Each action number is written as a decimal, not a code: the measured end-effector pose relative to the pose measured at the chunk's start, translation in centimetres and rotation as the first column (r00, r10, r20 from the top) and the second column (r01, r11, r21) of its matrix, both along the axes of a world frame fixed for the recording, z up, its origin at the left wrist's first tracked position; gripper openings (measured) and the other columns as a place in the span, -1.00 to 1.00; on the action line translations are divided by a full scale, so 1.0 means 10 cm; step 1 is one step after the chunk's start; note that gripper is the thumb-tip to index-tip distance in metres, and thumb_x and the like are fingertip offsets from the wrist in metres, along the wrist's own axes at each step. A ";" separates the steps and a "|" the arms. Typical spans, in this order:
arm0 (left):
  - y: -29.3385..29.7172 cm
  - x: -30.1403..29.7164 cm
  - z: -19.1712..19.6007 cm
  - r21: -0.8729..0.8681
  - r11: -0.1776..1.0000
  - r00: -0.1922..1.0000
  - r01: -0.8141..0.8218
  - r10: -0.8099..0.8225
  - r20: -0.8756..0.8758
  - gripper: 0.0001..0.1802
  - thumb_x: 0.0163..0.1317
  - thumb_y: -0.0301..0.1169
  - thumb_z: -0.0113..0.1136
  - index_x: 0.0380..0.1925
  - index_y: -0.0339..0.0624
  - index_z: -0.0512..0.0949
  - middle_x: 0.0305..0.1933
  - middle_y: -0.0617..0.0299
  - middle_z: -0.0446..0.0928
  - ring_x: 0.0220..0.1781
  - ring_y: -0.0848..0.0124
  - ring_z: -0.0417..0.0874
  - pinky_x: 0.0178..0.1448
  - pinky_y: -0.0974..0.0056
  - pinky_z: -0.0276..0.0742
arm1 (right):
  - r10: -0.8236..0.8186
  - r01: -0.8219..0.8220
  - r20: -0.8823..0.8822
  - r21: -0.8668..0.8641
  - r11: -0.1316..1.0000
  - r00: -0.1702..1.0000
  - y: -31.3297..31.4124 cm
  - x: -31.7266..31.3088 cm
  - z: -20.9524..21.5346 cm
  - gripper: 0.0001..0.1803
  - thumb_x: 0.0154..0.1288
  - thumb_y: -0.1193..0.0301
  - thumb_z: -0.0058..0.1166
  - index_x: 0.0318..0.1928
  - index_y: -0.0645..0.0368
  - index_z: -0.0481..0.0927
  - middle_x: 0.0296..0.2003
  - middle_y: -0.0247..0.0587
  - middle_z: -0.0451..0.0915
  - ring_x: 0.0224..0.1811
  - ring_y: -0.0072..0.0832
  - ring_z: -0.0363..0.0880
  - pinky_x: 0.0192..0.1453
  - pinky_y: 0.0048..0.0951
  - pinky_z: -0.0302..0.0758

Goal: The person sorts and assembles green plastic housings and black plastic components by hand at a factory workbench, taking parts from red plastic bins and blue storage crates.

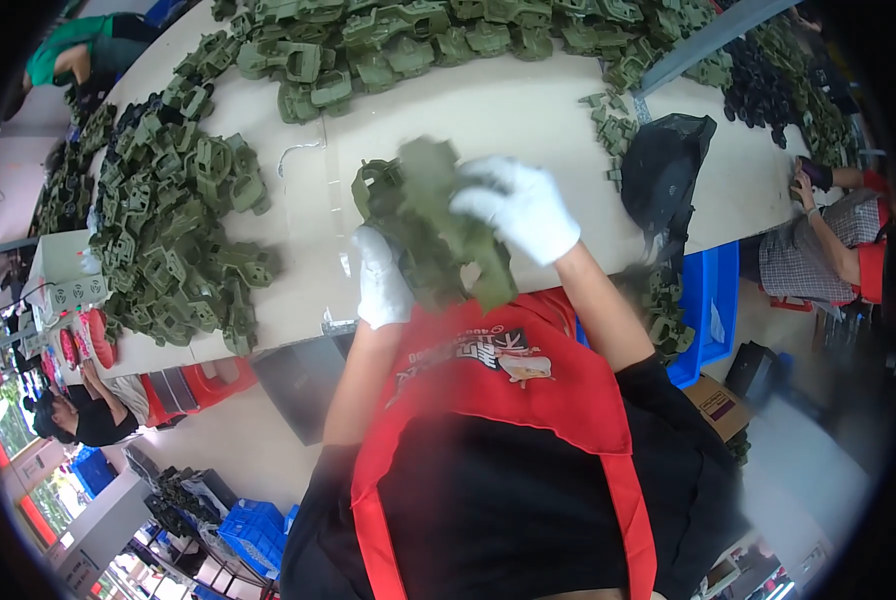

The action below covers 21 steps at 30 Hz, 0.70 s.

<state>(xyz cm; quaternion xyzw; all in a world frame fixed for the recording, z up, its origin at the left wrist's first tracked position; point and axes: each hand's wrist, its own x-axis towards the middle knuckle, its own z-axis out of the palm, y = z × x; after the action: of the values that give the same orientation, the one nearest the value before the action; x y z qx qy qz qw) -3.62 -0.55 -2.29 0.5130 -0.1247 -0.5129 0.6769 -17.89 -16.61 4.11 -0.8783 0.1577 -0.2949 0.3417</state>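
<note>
Both my hands wear white gloves and are over the near edge of the table. My left hand is closed on the side of an olive-green moulded plastic part. A second olive-green plastic part, smeared by motion, overlaps it on the right. The curled fingers of my right hand grip this second part's right edge. Where the two parts meet is blurred, so I cannot tell whether they are joined. Their lower ends hang in front of my red apron.
A large heap of similar green parts lies on the left of the table; more line the far side. A black bag sits at right, beside a metal post. Blue bins stand below. Other people sit around.
</note>
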 end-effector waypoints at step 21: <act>-0.27 -0.09 0.61 -0.236 0.966 0.992 -0.111 0.093 -0.083 -0.54 0.17 -0.31 0.18 0.04 -0.28 0.40 -0.11 0.09 0.52 -0.06 0.30 0.56 0.07 0.17 0.53 | 0.059 -0.045 0.021 0.895 0.444 0.998 0.05 0.15 0.08 -0.51 0.14 0.39 0.28 0.08 0.23 0.48 -0.14 -0.21 0.61 -0.16 -0.57 0.57 -0.11 -0.49 0.53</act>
<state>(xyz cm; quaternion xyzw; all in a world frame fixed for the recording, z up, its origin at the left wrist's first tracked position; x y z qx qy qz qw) -4.49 -3.23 3.82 0.4146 -0.1350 -0.4765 0.7635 -16.38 -16.11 4.87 -0.5733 0.2645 -0.1514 0.7605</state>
